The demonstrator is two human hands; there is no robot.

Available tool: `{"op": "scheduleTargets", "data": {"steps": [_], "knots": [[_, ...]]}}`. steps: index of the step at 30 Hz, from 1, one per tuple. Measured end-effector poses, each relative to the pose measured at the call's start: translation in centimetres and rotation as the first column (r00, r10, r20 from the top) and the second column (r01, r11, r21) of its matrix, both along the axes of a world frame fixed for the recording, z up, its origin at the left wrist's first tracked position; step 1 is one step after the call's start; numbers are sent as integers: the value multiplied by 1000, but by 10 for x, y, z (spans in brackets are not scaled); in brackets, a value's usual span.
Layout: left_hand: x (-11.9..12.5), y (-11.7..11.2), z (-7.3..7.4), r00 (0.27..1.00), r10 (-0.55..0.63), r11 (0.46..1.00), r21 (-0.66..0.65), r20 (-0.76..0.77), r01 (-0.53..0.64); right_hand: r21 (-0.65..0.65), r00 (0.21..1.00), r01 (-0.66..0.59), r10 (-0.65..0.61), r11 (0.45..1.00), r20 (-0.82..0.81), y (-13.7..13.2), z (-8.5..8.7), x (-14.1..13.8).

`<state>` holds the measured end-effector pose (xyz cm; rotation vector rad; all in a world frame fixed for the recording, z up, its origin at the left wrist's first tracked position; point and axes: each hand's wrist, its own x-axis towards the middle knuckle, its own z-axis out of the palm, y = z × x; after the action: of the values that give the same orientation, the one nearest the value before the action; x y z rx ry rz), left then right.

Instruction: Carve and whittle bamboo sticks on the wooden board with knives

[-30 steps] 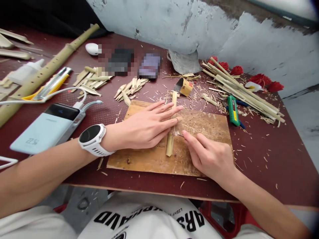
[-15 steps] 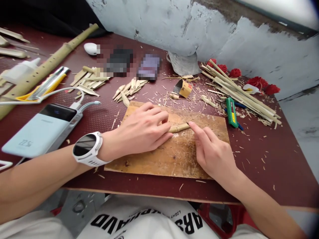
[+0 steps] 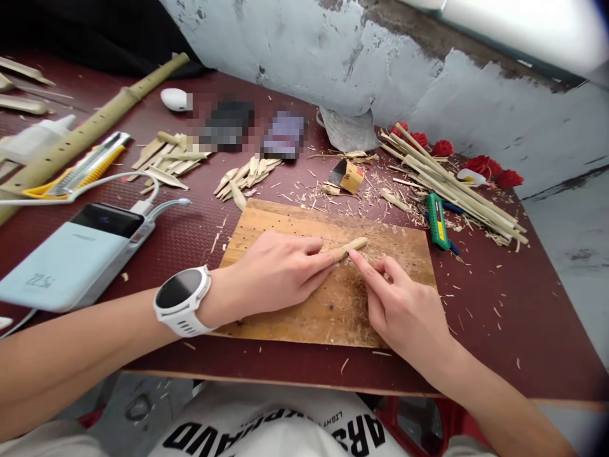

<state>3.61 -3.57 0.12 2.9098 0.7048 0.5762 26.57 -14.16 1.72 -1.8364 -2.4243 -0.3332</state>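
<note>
A short bamboo piece (image 3: 356,244) lies slanted over the wooden board (image 3: 304,317), its right end sticking out past my fingers. My left hand (image 3: 285,266), with a white watch (image 3: 183,298) on the wrist, pinches it and hides its left part. The index fingertip of my right hand (image 3: 404,304) presses against the near side of the bamboo piece. A small dark bit shows at that fingertip, too small to name. The other fingers of the right hand are curled in, and what they hold, if anything, is hidden.
Behind the board lie a curled sandpaper piece (image 3: 349,176), shavings, a green cutter (image 3: 436,221) and bamboo strips (image 3: 457,181). To the left are a power bank (image 3: 66,266) with cables, a yellow utility knife (image 3: 80,168), cut bamboo pieces (image 3: 250,174) and a bamboo flute (image 3: 114,117).
The bamboo piece sticks out further right of my left fingers and tilts up more. My right fingertip has shifted from its far end leftward to its near side.
</note>
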Motion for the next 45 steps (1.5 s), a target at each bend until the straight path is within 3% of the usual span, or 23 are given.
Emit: {"op": "scheduleTargets", "data": {"steps": [9, 17, 31, 45], "knots": [[2, 1, -3, 999, -19, 1000, -20, 49, 20, 36, 991, -1, -4, 999, 133, -1, -3, -4], [4, 1, -3, 997, -24, 1000, 21, 67, 22, -45, 967, -48, 58, 998, 249, -2, 1, -6], [5, 0, 1, 999, -18, 1000, -11, 27, 18, -200, 954, 52, 11, 978, 299, -4, 3, -14], [3, 0, -1, 1000, -1, 1000, 1, -25, 1, -170, 941, 65, -4, 983, 337, -7, 1, -20]]}}
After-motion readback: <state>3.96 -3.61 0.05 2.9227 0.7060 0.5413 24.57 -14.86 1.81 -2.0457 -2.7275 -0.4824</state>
